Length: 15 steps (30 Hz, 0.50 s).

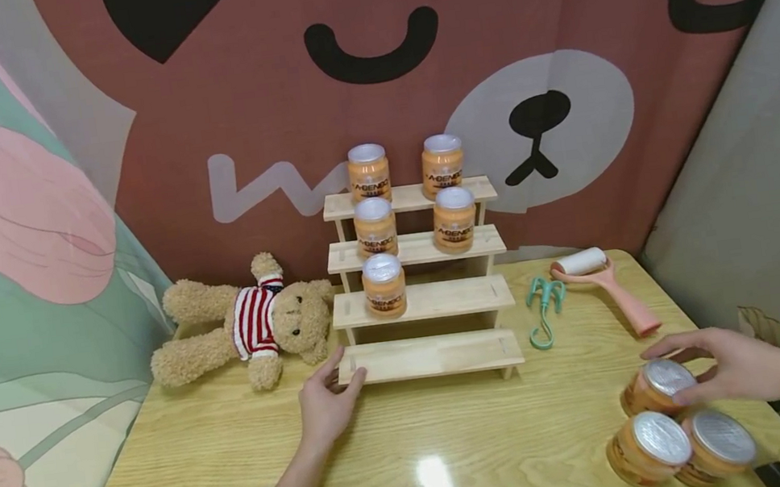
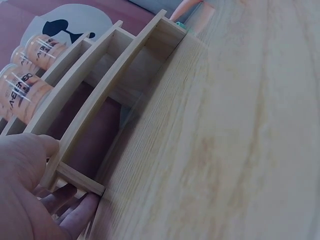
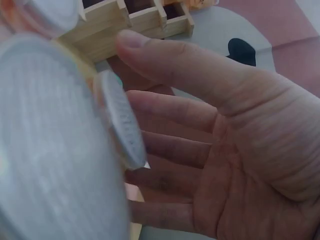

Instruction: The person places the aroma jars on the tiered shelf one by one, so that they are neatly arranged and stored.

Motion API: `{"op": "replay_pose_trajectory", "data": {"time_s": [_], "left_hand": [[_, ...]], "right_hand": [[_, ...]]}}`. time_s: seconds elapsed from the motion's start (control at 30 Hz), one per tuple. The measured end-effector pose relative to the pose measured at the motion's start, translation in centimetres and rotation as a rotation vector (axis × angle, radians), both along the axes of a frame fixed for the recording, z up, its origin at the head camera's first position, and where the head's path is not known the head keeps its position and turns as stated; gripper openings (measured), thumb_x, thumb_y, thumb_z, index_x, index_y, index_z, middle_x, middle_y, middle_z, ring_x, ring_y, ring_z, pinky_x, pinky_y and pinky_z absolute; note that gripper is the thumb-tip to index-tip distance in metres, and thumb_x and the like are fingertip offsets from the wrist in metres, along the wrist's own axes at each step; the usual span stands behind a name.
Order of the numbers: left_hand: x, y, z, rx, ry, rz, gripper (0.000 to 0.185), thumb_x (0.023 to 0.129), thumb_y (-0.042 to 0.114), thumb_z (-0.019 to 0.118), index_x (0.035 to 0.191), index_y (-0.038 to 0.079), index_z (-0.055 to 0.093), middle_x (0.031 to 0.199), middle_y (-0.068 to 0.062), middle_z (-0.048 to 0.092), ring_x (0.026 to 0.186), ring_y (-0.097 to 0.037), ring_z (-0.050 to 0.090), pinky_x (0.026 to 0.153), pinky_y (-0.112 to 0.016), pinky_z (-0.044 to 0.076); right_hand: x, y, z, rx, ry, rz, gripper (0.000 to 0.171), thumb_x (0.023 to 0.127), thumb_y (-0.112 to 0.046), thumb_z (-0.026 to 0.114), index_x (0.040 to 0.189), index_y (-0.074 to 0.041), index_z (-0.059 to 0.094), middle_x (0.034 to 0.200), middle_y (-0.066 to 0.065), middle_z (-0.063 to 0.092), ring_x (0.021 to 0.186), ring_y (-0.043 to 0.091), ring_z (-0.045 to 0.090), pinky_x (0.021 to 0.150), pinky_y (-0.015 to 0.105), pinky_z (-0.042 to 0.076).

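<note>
My left hand (image 1: 326, 397) grips the left end of the lowest step of a stepped wooden shelf (image 1: 433, 356). In the left wrist view its thumb lies on the step's edge, with the fingers (image 2: 80, 215) curled beneath. On the right, my right hand (image 1: 741, 363) is around the rearmost of three orange jars with silver lids, its thumb beside the lid of that jar (image 1: 649, 392). The right wrist view shows these fingers (image 3: 172, 112) spread behind the lid (image 3: 120, 120), with the thumb apart from it. The other two jars, a left one (image 1: 638, 453) and a right one (image 1: 715, 449), stand in front.
More such jars stand on the shelf: two on top, two on the second step, one jar (image 1: 384, 289) on the third. A teddy bear (image 1: 254, 325) lies left of the shelf. To its right lie a green hook (image 1: 546, 297) and a pink-handled lint roller (image 1: 618, 292).
</note>
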<state>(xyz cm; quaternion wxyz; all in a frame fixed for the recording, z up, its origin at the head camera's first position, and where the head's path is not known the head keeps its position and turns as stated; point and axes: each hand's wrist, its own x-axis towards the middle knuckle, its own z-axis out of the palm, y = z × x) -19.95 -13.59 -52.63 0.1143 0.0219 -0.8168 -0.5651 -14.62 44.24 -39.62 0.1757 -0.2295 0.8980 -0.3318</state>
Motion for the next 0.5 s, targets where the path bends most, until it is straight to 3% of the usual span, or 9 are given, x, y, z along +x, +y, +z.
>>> {"op": "replay_pose_trajectory", "data": {"time_s": [0.2,0.5], "left_hand": [[-0.13,-0.05,0.21,0.001,-0.003,0.0,0.059,0.094,0.021,0.084,0.147,0.006,0.063,0.151,-0.015,0.064,0.118,-0.035,0.073,0.09,-0.035,0.066],[0.01,-0.21,0.07,0.002,-0.013,-0.002,0.059,0.094,0.021,0.085,0.147,0.006,0.064,0.149,-0.018,0.065,0.114,-0.033,0.075,0.088,-0.031,0.066]], "right_hand": [[-0.17,0.27,-0.82,-0.05,-0.03,0.047,0.05,0.096,-0.008,0.079,0.143,-0.006,0.062,0.136,-0.03,0.061,0.119,-0.017,0.054,0.075,0.027,0.066],[-0.41,-0.39,-0.63,0.054,0.139,0.021,0.047,0.089,-0.013,0.088,0.131,-0.007,0.069,0.118,-0.008,0.072,0.106,-0.013,0.059,0.065,0.025,0.063]]}}
